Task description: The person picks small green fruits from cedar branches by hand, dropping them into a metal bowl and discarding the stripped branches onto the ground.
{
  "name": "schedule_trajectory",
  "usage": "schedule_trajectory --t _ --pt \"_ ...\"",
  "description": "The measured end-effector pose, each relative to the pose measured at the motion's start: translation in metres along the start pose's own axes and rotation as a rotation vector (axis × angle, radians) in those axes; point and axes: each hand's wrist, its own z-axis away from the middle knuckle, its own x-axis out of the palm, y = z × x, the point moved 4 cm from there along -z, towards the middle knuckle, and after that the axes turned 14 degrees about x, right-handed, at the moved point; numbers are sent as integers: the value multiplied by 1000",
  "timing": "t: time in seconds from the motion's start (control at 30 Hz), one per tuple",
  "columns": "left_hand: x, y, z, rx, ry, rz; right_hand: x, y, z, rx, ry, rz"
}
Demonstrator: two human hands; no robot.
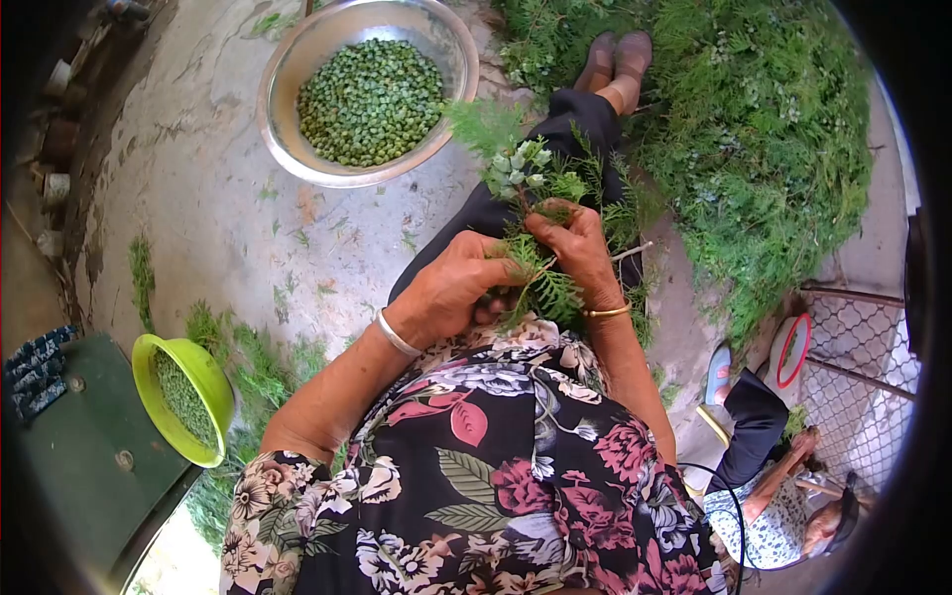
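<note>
A leafy green branch (540,273) with a cluster of pale green cones (517,167) is held between my two hands, above my lap. My left hand (458,288), with a silver bangle at the wrist, has its fingers closed on the feathery leaves. My right hand (575,248), with a gold bangle, pinches the branch just below the cones. Beyond them at the upper left, a wide metal basin (280,129) holds many small green cones. Some of the fingertips are hidden by leaves.
A large heap of green branches (764,129) lies at the upper right. A yellow-green bowl of cones (220,407) is at the left beside a dark green surface (79,446). Another person (759,506) sits at the lower right, near a red-rimmed bucket (791,352).
</note>
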Motion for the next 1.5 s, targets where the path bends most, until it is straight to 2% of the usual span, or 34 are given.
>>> schedule_trajectory --t 0.1,0.17,0.2,0.27,0.33,0.4,0.57,0.63,0.67,0.73,0.77,0.8,0.87,0.97,1.03,1.1,1.13,1.2,1.23,1.3,1.43,1.5 --pt "1 2 1 35 37 57 0 -2 3 1 23 62" --pt "-2 10 9 92 138 -200 3 -2 5 -9 21 -3" --pt "-2 8 12 92 136 -200 5 -1 6 -9 23 -3" --pt "-2 13 18 348 133 -451 7 3 6 -15 31 5" --pt "-4 2 22 286 184 -445 11 2 7 -9 48 84" --pt "-3 7 26 539 203 -870 14 3 8 -7 18 23" --pt "6 14 34 659 236 -1117 14 8 10 10 3 55" --pt "7 17 38 691 232 -1182 13 9 7 -99 10 135" --pt "9 21 43 690 230 -1182 11 9 6 -98 12 133" --pt "6 39 56 656 281 -963 -7 4 4 -125 179 55" --pt "-1 44 61 548 290 -881 -13 13 0 4 202 8" --pt "-9 43 60 394 337 -571 -11 9 2 6 193 5" --pt "-24 50 53 371 430 -270 -3 -12 10 27 69 92" --pt "-60 77 44 629 577 -270 -4 -17 17 44 91 123" --pt "-86 102 38 775 659 -493 -10 -20 18 67 24 173" --pt "-103 131 30 766 760 -1000 -11 -26 24 67 26 183" --pt "-119 140 23 770 761 -1002 -10 -30 27 68 26 190" --pt "-122 154 15 1216 825 -2137 -6 -37 37 97 7 162" --pt "-132 156 12 1221 821 -2137 -5 -39 41 108 -8 176" --pt "-149 160 6 1126 814 -1780 -5 -39 44 124 -15 250" --pt "-122 150 13 1084 856 -1811 3 -42 49 151 0 197" --pt "-87 130 16 1007 727 -1059 0 -30 44 161 148 215"
